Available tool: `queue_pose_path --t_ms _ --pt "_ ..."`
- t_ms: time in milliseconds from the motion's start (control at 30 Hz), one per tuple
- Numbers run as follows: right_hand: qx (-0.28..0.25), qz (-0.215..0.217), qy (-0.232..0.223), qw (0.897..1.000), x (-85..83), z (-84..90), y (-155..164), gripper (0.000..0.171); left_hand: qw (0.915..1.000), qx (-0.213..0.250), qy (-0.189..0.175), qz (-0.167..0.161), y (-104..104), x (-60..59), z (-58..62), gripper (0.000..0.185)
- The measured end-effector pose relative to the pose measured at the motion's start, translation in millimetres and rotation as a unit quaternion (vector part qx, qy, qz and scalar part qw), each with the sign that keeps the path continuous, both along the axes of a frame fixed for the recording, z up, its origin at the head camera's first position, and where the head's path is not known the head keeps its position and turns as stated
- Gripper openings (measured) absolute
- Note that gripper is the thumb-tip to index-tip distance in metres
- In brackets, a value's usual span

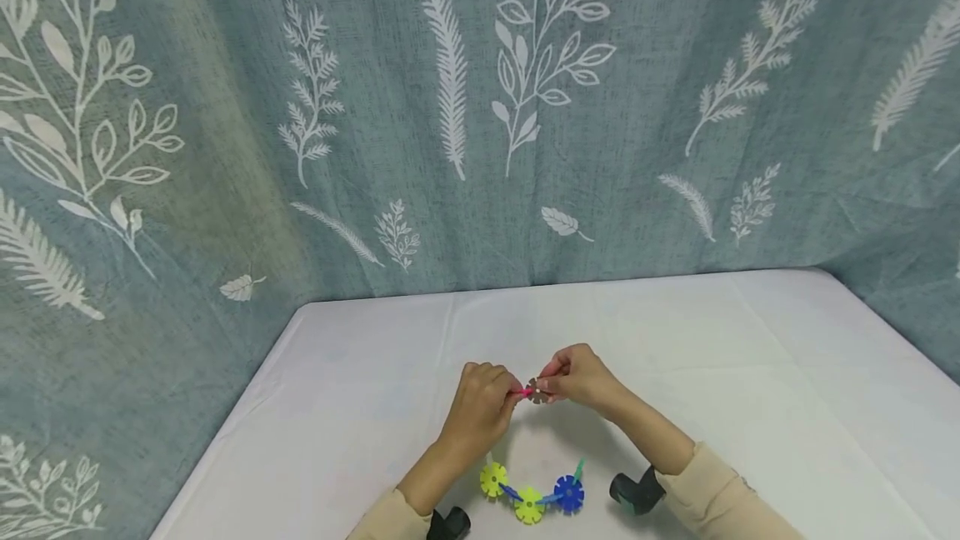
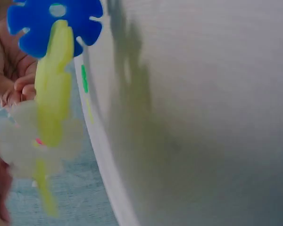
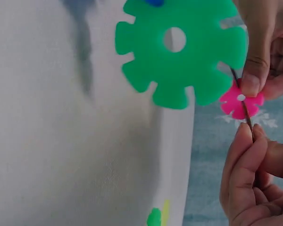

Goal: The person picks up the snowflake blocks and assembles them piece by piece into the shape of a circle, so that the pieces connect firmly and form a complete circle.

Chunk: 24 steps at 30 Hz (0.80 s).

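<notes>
In the head view, my left hand point(image 1: 480, 407) pinches a pink notched disc point(image 1: 525, 392). My right hand point(image 1: 585, 377) pinches a brown notched disc point(image 1: 537, 391), which meets the pink one. The right wrist view has the brown disc edge-on across the pink disc point(image 3: 236, 104). Below the hands curves a chain of interlocked flower-shaped discs: yellow point(image 1: 492, 480), another yellow point(image 1: 529, 508) and blue point(image 1: 569, 497), with blue ones edge-on between. A green disc point(image 3: 146, 61) looms large in the right wrist view. A whitish disc point(image 2: 14, 146) joins a yellow one in the left wrist view.
A white-covered table point(image 1: 360, 390) lies beneath the hands. Behind it hangs a blue-green curtain point(image 1: 480, 215) with white leaf prints. Black wrist devices point(image 1: 637, 490) sit at both cuffs. Small green shapes point(image 3: 154, 217) show near the table edge, too blurred to identify.
</notes>
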State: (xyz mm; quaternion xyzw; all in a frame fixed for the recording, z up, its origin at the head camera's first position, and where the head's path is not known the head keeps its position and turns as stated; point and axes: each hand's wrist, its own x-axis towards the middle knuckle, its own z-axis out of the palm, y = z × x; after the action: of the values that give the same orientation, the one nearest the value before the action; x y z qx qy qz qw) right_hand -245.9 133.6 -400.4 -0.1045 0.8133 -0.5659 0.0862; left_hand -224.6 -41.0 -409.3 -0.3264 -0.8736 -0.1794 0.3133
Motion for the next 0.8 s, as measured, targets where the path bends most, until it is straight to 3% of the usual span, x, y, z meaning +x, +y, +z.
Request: queue_pose_path --t_ms 167,267,400,467,533,667,733,800 --pt "-0.001 0.016 0.003 1.000 -4.9 -5.2 6.7 0.012 0.9985 -0.031 -0.036 0.029 2.3 -1.7 6.4 0.025" --pt "-0.022 0.039 -0.006 0.999 -7.5 -7.7 10.5 0.014 0.9964 -0.064 -0.052 0.017 3.9 -4.4 8.8 0.038" --pt "-0.040 0.072 -0.019 0.996 -9.1 -7.5 18.1 0.017 0.9929 -0.079 -0.089 -0.007 5.0 -7.2 8.9 0.030" --pt "-0.002 0.061 -0.003 0.998 -9.3 -5.8 26.1 0.016 0.9924 -0.071 -0.101 -0.001 4.6 -8.0 8.1 0.026" --pt "0.071 0.032 0.023 0.997 -9.2 -4.3 36.2 0.014 0.9926 -0.060 -0.104 0.012 3.8 -8.7 6.8 0.024" --pt "0.230 -0.018 0.070 0.971 -9.9 -6.4 50.0 0.014 0.9930 -0.037 -0.108 0.031 3.3 -9.6 3.6 0.023" --pt "0.268 -0.017 0.078 0.960 -10.8 -9.3 51.8 0.018 0.9931 -0.028 -0.110 0.031 3.9 -9.5 2.8 0.023" --pt "0.278 -0.014 0.073 0.958 -12.0 -12.4 51.4 0.021 0.9933 -0.024 -0.109 0.029 5.2 -9.2 3.1 0.023"
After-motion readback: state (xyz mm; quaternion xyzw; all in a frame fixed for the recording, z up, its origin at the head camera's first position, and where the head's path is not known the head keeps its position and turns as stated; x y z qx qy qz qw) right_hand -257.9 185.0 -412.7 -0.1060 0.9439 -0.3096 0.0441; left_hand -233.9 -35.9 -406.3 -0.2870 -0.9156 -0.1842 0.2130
